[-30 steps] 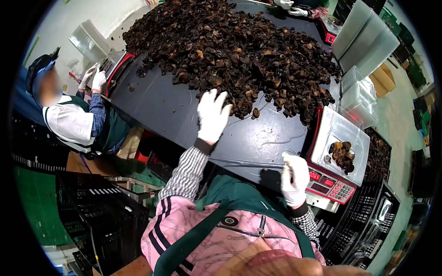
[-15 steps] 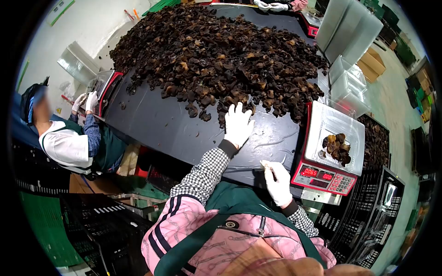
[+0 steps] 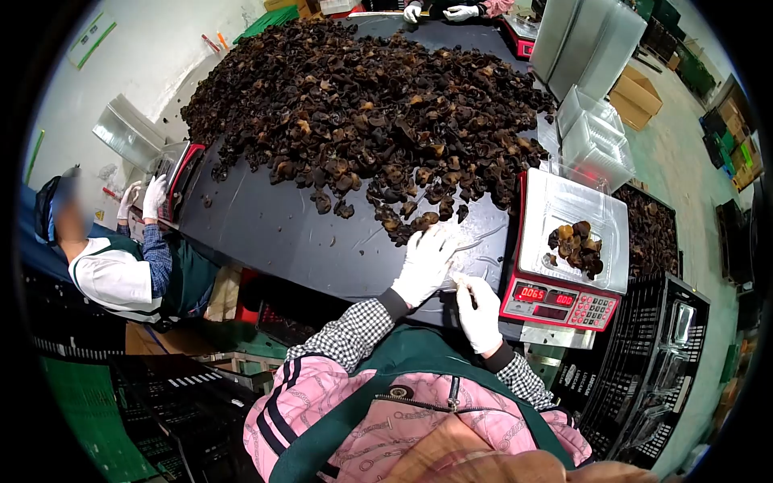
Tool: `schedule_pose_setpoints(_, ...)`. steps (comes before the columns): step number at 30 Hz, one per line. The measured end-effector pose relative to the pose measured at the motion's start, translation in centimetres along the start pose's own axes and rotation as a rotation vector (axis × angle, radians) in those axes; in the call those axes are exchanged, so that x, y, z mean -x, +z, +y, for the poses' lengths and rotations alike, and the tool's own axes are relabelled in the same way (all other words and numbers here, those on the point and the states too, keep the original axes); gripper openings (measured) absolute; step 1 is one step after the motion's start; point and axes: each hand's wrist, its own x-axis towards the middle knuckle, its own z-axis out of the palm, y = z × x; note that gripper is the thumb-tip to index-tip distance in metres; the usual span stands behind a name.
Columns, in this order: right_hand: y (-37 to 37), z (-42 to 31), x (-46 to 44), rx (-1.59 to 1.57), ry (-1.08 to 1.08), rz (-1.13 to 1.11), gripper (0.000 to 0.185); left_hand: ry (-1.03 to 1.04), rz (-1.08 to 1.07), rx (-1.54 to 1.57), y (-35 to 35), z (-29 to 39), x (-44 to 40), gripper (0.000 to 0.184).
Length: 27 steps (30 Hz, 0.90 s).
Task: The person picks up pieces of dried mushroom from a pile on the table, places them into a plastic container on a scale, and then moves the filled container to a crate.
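Note:
My left hand (image 3: pixel 425 259), in a white glove, lies over the dark table with its fingers stretched out. Its fingertips touch the near edge of a few wood ear mushrooms (image 3: pixel 409 228) that trail from the big heap. Close beside it, my right hand (image 3: pixel 478 315), also gloved, has thumb and forefinger pinched together; what they hold, if anything, is too small to make out. To the right stands a red digital scale (image 3: pixel 561 302) with lit red digits. On it sits a clear plastic tray (image 3: pixel 605 241) with several mushroom pieces (image 3: pixel 576 248) inside.
A large heap of wood ear mushrooms (image 3: pixel 346 113) covers the table (image 3: pixel 266 221). Stacked clear trays (image 3: pixel 597 145) stand behind the scale, black crates (image 3: pixel 636 370) at lower right. A co-worker (image 3: pixel 121 258) is at another scale on the left; another person's gloved hands (image 3: pixel 460 13) show at the far end.
My left hand has come back from the heap towards my right hand, and some mushrooms lie nearer to me. My right hand stays pinched by the scale. The view has shifted slightly.

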Motion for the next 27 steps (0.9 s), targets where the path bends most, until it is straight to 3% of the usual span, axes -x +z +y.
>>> schedule_pose_setpoints(6,0.0,0.6,0.1,-0.003,0.025,-0.042,0.017,-0.205,-0.026,0.000,-1.6,-3.0,1.6,0.079)
schedule_pose_setpoints(9,0.1,1.0,-0.6,0.013,-0.071,-0.024,0.015,-0.231,0.016,-0.123,-2.4,-5.6,1.3,0.075)
schedule_pose_setpoints(14,0.0,0.8,0.8,-0.045,0.080,-0.046,0.015,-0.343,0.103,-0.330,-2.7,-10.3,0.8,0.056)
schedule_pose_setpoints(17,0.1,0.4,0.6,-0.114,0.204,-0.074,0.016,-0.214,0.317,-0.352,-3.6,-9.7,-2.0,0.035)
schedule_pose_setpoints(18,0.0,0.3,0.4,-0.124,0.254,-0.092,0.016,-0.129,0.332,-0.144,-3.5,-9.7,-3.3,0.033)
schedule_pose_setpoints(20,0.3,0.8,0.1,-0.194,0.275,-0.090,0.018,0.040,0.274,-0.016,-1.5,-9.3,-5.4,0.036)
schedule_pose_setpoints(24,-0.1,1.1,-0.6,-0.283,0.341,-0.103,0.021,0.072,0.184,-0.121,0.6,-7.7,-9.7,0.044)
schedule_pose_setpoints(26,0.1,1.5,-0.8,-0.359,0.390,-0.089,0.022,-0.072,-0.026,-0.068,1.4,-8.8,-9.8,0.041)
schedule_pose_setpoints(27,0.3,1.7,-0.5,-0.421,0.428,-0.071,0.022,-0.059,0.064,-0.036,1.1,-9.0,-10.0,0.037)
